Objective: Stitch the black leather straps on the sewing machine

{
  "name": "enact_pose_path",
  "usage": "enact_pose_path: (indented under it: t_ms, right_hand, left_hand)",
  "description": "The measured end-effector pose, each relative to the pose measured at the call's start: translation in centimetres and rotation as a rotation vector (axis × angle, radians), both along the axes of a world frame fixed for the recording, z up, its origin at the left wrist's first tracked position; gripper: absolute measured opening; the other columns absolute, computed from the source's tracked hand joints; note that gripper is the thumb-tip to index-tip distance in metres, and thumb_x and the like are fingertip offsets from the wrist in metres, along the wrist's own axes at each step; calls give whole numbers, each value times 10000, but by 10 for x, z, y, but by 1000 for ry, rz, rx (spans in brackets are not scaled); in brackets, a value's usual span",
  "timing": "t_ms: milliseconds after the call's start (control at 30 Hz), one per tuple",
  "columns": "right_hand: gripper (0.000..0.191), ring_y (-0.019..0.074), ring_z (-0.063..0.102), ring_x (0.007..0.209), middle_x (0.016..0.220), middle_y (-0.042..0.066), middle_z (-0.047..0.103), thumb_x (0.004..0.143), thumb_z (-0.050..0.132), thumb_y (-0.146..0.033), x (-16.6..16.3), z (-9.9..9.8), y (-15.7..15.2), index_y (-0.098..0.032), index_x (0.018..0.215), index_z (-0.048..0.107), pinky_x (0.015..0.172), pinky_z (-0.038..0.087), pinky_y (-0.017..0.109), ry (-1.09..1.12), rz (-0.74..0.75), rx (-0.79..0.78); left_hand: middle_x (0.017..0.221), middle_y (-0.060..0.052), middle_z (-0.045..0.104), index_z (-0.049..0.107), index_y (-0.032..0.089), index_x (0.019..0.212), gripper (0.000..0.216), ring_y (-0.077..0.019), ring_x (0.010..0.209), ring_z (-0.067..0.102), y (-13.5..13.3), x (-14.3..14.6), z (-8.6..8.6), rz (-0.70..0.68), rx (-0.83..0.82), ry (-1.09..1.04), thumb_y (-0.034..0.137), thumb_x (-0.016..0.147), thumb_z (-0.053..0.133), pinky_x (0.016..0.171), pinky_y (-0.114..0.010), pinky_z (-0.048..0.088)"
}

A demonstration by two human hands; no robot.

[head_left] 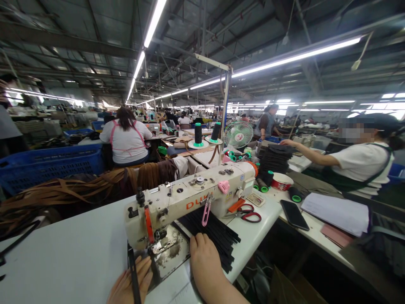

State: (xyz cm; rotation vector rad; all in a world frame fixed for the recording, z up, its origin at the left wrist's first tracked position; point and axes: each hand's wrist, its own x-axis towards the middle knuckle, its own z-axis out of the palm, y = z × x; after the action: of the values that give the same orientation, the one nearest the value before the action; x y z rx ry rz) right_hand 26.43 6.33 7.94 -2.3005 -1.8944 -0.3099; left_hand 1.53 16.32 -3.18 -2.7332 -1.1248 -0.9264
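Observation:
A white sewing machine (186,196) stands on the pale table in front of me. My left hand (134,278) is low beside the presser foot (161,247), fingers close together, with a narrow black strip (135,280) running between them. My right hand (204,255) is right of the needle plate (174,249), its fingers curled down at a black strip's end; its fingertips are partly hidden. A pile of black strips (223,240) lies under the machine arm, beside that hand. A pink clip-like piece (206,211) hangs from the arm.
Red-handled scissors (251,216) lie right of the machine. On the side table are a phone (294,214), papers (337,211) and stacked black pieces (274,158). A co-worker (363,158) reaches to that stack. Brown strips (79,183) and a blue crate (53,164) are left.

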Motion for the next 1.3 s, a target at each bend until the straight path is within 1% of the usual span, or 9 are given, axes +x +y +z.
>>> enact_pose_path:
  t_ms: [233,433,567,667,800,933,1033,1133,1300]
  right_hand:
    - [191,282,644,913,958,132,702,944,565,-52,6,4,6,-131,1036,713,759,495,406,-2,15,36]
    - [195,292,637,917,937,143,696,960,531,-56,6,5,12,-127,1004,708,755,473,413,-8,24,36]
    - [194,295,638,923,959,142,701,969,524,-64,7,6,14,-127,1011,702,758,473,412,-10,29,32]
    - [198,283,637,942,981,130,702,988,511,-83,9,8,16,-136,1036,696,782,474,406,-3,46,30]
    - [179,267,640,942,969,117,700,990,527,-104,8,11,15,-149,1027,696,780,476,387,21,62,17]
    - [183,255,660,939,957,100,707,957,551,-84,2,17,5,-167,1018,702,772,485,361,51,54,4]
    - [271,231,688,936,1018,75,727,886,581,-60,-4,26,-6,-200,1076,715,770,496,321,210,29,-23]
    - [369,208,716,964,1088,76,747,831,587,-68,-9,34,-14,-209,1144,722,822,509,281,528,26,-46]
    - [357,193,725,917,995,61,779,853,540,-95,-11,31,-12,-189,1141,729,804,512,255,934,19,-20]
  left_hand:
    - [1286,-45,753,774,267,1183,392,-290,1234,701,-6,2,19,-26,-6,-88,463,985,498,967,-394,659]
    - [1276,-47,756,756,270,1186,387,-271,1184,722,-12,4,32,-48,-51,-141,479,984,501,1003,-386,640]
    - [1228,-44,771,767,277,1126,341,-271,1164,732,-14,8,35,-68,-71,-195,466,999,513,1043,-400,621]
    - [1188,-40,782,773,269,1094,297,-267,1186,722,-17,13,33,-3,-73,-249,407,1010,524,1099,-413,587]
    - [1178,-30,787,771,240,1072,271,-275,1221,702,-18,18,22,83,-55,-248,320,1011,519,1124,-435,570]
    - [1231,-45,774,762,214,1129,330,-291,1258,682,-11,12,8,39,-23,-162,349,1032,477,1120,-456,573]
    - [1255,-28,767,764,242,1165,385,-281,1235,701,-4,4,3,-30,51,-101,402,1048,433,988,-411,652]
    - [1206,-21,786,784,252,1138,401,-257,1130,754,3,-1,3,-91,167,-72,419,1049,429,876,-353,691]
    - [1168,-28,798,802,245,1107,438,-253,1085,772,8,-2,-2,-94,197,-60,444,1056,415,852,-342,698]
